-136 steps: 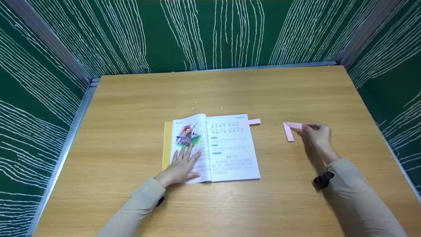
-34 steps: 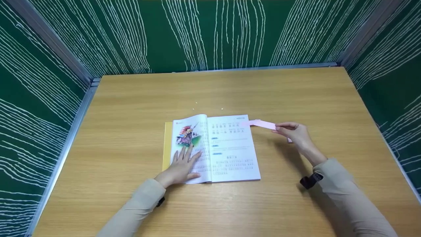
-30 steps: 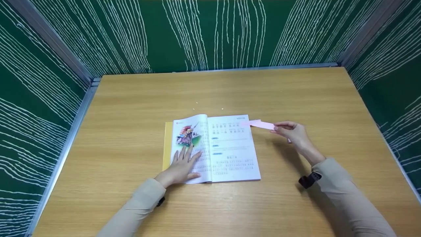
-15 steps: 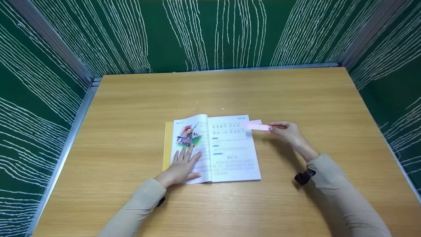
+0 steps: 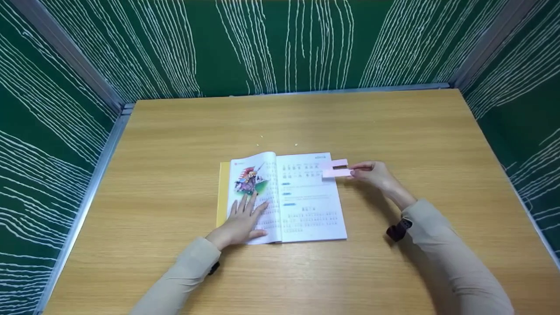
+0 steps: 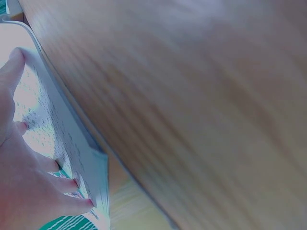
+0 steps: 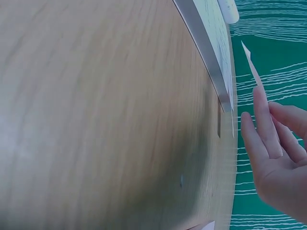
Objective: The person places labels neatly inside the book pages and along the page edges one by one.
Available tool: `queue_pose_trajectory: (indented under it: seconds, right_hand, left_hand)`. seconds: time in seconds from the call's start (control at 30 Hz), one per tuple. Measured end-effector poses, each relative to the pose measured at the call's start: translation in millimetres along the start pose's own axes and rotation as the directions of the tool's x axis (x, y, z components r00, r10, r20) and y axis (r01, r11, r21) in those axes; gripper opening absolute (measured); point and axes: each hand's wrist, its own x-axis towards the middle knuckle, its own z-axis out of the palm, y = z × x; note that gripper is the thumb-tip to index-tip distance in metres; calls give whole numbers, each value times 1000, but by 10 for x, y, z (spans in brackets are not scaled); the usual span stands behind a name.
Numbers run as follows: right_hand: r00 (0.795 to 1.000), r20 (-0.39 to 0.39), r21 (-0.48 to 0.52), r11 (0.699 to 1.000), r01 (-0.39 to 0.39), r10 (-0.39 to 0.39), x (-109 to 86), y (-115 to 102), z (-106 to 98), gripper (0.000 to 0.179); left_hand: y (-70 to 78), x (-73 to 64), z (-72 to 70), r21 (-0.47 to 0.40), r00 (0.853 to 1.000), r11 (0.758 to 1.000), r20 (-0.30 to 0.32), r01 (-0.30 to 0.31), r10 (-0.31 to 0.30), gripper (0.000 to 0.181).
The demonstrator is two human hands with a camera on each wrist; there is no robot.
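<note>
An open book lies on the table, with a colour picture on its left page and print on the right. My left hand rests on the left page with its fingers spread. Between thumb and fingertips, my right hand pinches the end of a pink paper strip. The strip's other end overlaps the right page near its outer edge; in the right wrist view the held strip rises above the fingers. Another pink strip sticks out from the right page just above it.
A yellow cover edge shows at the book's left. Small white specks lie on the wooden table beyond the book. Green panels with white lines stand around the table. A pale corner shows low in the right wrist view.
My right hand picked up a pink strip right of the book and carried it left, over the page edge and slightly below the other strip. My left hand stays put.
</note>
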Motion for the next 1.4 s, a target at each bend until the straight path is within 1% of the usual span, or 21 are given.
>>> queue_pose_trajectory:
  seconds: [0.13,0.27,0.37,0.47,0.6,0.87,1.07,1.2,1.4]
  right_hand:
    - [1000,22,-26,1000,8,-7,41,12,15,34]
    - [999,39,-50,999,20,-19,77,32,25,33]
    - [999,44,-61,998,8,-5,92,35,32,33]
    - [999,53,-44,999,-1,3,103,36,36,33]
    - [998,64,-43,999,11,-9,111,43,41,33]
    - [998,63,-141,990,13,-5,117,37,55,33]
    - [998,65,-174,984,19,-8,130,44,61,31]
    - [998,69,-185,982,21,-9,136,49,59,30]
    - [997,76,-164,987,-1,13,137,65,50,30]
  left_hand:
    - [-3,17,19,23,1000,1000,16,18,-18,78]
    - [-1,10,16,11,1000,1000,16,21,-21,78]
    - [3,5,10,3,1000,1000,16,23,-23,78]
    - [6,2,6,7,1000,1000,15,17,-17,78]
    - [6,0,7,17,1000,1000,11,9,-9,77]
    - [-2,14,18,14,1000,1000,15,16,-17,78]
    - [-7,16,27,18,1000,1000,20,24,-24,78]
    - [-6,12,24,15,1000,1000,16,22,-23,78]
    - [-19,18,34,16,1000,1000,15,22,-22,78]
